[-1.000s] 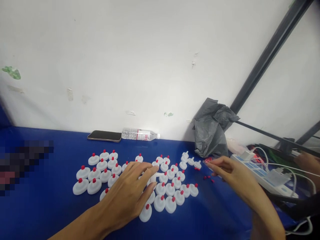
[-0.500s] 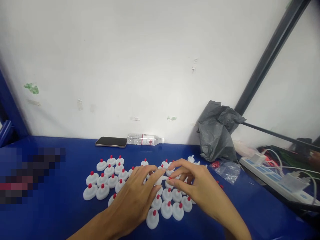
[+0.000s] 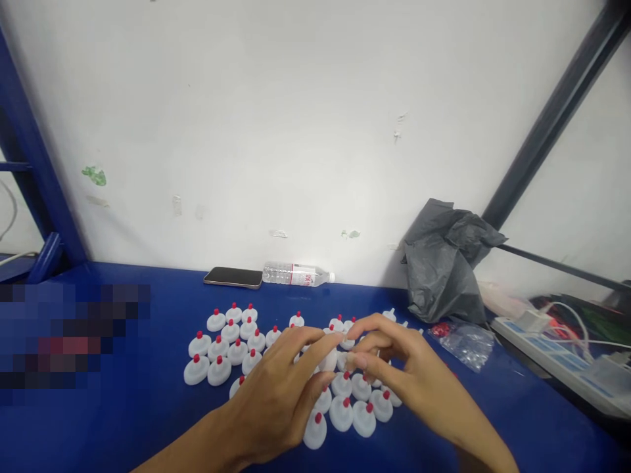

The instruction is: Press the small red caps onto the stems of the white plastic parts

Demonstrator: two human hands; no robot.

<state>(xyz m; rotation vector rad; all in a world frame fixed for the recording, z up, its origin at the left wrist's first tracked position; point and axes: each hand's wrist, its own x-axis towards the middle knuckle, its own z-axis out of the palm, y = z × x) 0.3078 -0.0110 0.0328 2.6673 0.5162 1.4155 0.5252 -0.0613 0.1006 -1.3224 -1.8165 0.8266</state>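
My left hand [image 3: 283,387] is closed on a white nozzle cap [image 3: 328,359], its round base held between thumb and fingers. The cap lies tilted, its tip facing right. Around that tip the thumb and fingers of my right hand [image 3: 394,361] are pinched. The small red tip cap there is hidden behind the fingers now. Below and beside both hands stand several white nozzle caps with red tips [image 3: 341,414], and another group [image 3: 219,370] stands to the left. White nozzle caps without red tips [image 3: 389,315] stand behind my right hand.
A phone [image 3: 233,277] and a lying water bottle [image 3: 296,274] rest against the wall. At right are a dark plastic bag [image 3: 444,263], a clear bag [image 3: 467,345] with red pieces [image 3: 440,330], and a power strip [image 3: 547,361] with cables. The tabletop [image 3: 123,420] is blue.
The view has shifted slightly, so the scene appears farther right. Both hands stay together at the nozzle cap; the red at its tip, seen before between my right fingers, is now hidden.
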